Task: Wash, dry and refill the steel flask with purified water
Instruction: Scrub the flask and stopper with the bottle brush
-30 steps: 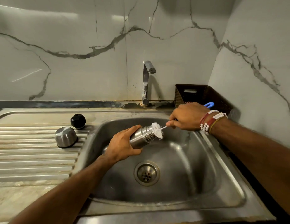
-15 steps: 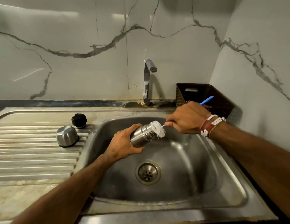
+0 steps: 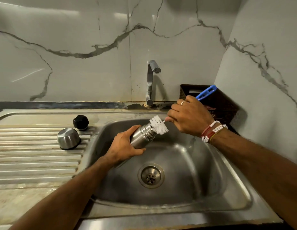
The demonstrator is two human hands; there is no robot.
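Gripping steel flask tilted over sink, left hand fingers curled round it; right hand fingers clasping bottle brush, bristles at flask mouth.

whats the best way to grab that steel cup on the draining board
Take the steel cup by its round side wall, coming down from above. It stands mouth down on the ribbed draining board, closed base up, so there is no rim to hook. Span it left to right; the black stopper stands close behind it.
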